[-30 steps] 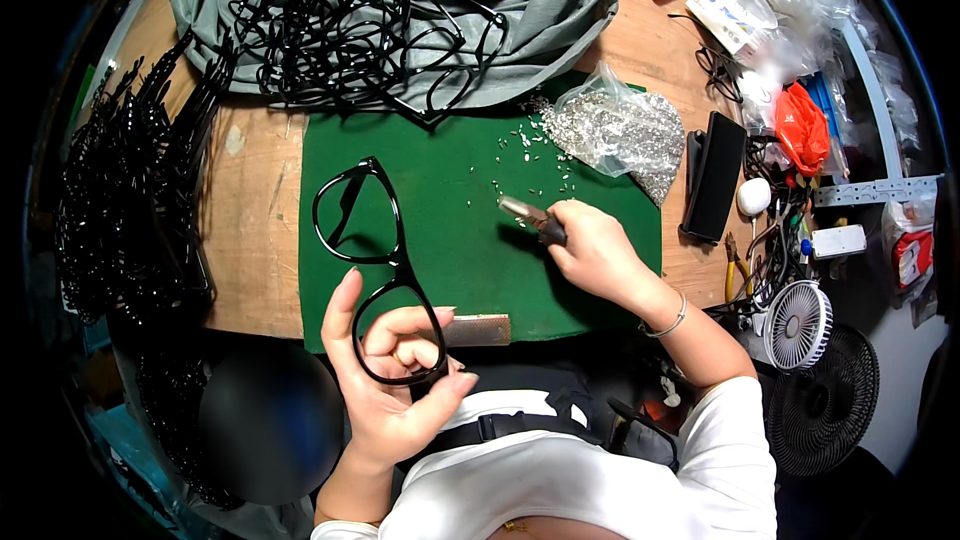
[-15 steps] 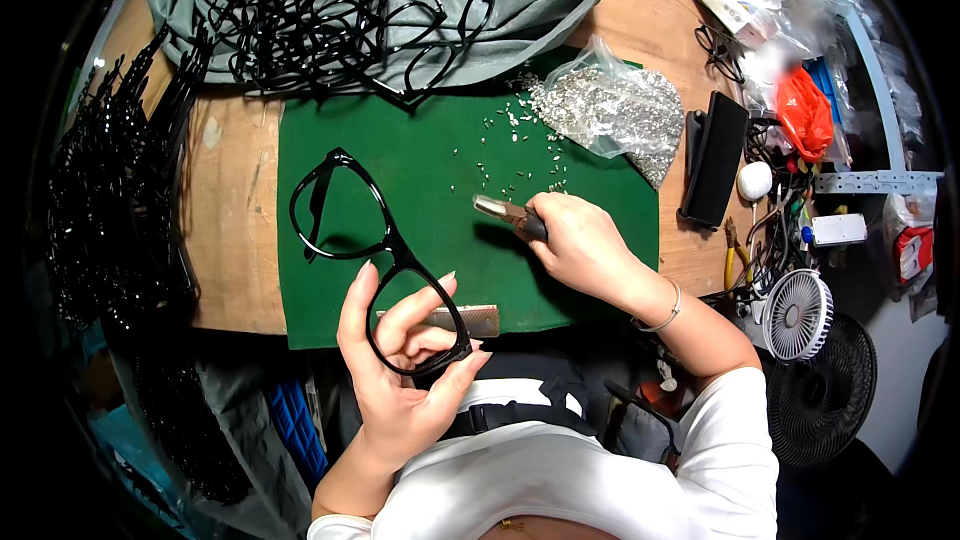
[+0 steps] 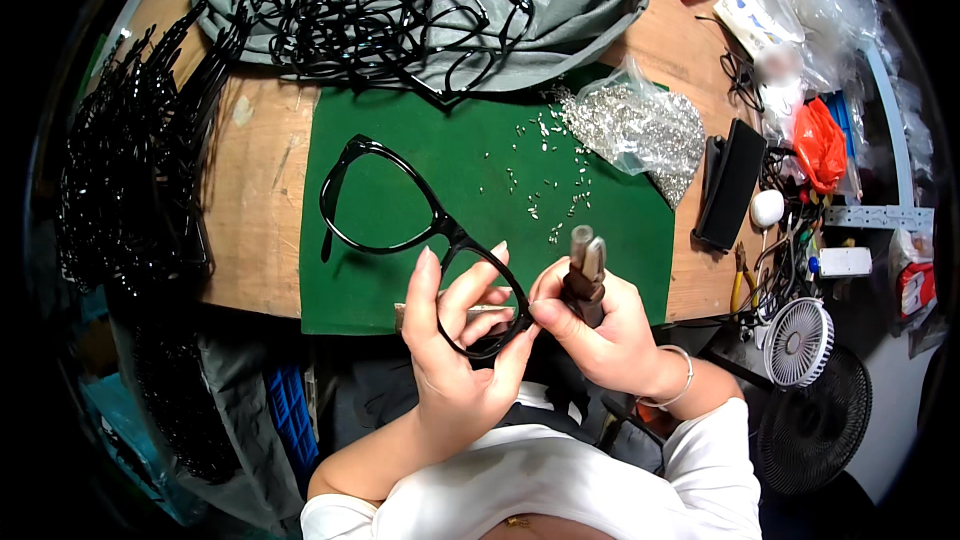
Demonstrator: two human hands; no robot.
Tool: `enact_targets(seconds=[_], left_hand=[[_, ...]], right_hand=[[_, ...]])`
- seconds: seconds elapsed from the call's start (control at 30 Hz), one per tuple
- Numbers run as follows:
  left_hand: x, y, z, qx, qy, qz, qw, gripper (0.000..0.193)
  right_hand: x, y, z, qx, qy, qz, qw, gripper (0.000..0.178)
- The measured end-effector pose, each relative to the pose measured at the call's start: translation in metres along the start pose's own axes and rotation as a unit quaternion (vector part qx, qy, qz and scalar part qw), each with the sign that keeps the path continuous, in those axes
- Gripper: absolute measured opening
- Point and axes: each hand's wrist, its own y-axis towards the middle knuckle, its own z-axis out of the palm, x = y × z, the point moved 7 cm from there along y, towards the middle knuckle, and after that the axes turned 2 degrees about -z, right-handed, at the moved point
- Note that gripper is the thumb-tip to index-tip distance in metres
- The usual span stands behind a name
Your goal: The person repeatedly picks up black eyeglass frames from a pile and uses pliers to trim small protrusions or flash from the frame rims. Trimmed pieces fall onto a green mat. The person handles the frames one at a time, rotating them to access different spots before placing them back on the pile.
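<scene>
A glossy black eyeglass frame (image 3: 449,230) without lenses is tilted over the green mat (image 3: 620,250). One temple shows behind its far-left rim. My left hand (image 3: 445,375) grips the near-right rim, with fingers behind and through the opening. Beside it, my right hand (image 3: 620,345) carries pliers (image 3: 583,288) in the palm, their jaws pointing up and away. Its thumb and index fingertips meet at the frame's right end corner; whether they pinch a tiny part there is hidden. Small silvery metal pieces (image 3: 550,130) are scattered on the mat past my hands.
A clear bag of small silvery pieces (image 3: 660,130) lies at the mat's far right. Black frames (image 3: 350,20) are heaped on grey cloth behind, and black temples (image 3: 130,170) at left. Right are a black case (image 3: 730,185), yellow-handled pliers (image 3: 743,280) and a small fan (image 3: 798,340).
My right hand has come back from near the scattered pieces to the frame's right end, the pliers turning jaws-up. My left hand and the frame have shifted right in the picture.
</scene>
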Motion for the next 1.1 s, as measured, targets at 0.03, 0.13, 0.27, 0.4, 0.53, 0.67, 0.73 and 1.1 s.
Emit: enact_targets(seconds=[0.03,0.13,0.27,0.4,0.53,0.67,0.73,1.1], left_hand=[[-0.001,0.000,0.001,-0.004,0.006,0.011,1.000,0.091],[-0.002,0.000,0.001,-0.008,0.023,0.026,0.999,0.089],[0.002,-0.002,0.002,-0.014,0.033,0.046,0.998,0.089],[0.002,-0.001,0.003,-0.009,0.022,0.043,0.999,0.089],[0.003,0.006,0.001,0.041,-0.075,-0.049,0.995,0.086],[0.002,0.008,-0.003,0.088,-0.182,-0.123,0.972,0.084],[0.000,0.008,-0.004,0.092,-0.229,-0.163,0.955,0.084],[-0.004,0.006,-0.016,0.109,-0.233,-0.179,0.950,0.088]], right_hand=[[-0.002,0.000,0.001,0.000,0.039,0.019,0.999,0.011],[-0.002,0.000,0.003,-0.014,0.077,0.003,0.997,0.009],[-0.002,-0.001,0.008,-0.025,0.057,-0.017,0.998,0.012],[-0.015,-0.002,0.012,0.000,0.181,0.111,0.977,0.016],[-0.010,0.001,0.015,0.084,0.199,0.202,0.955,0.025],[-0.006,0.001,0.021,0.148,0.227,0.222,0.937,0.025],[-0.002,0.002,0.026,0.162,0.243,0.218,0.931,0.024],[0.009,0.002,0.020,0.182,0.146,0.172,0.957,0.018]])
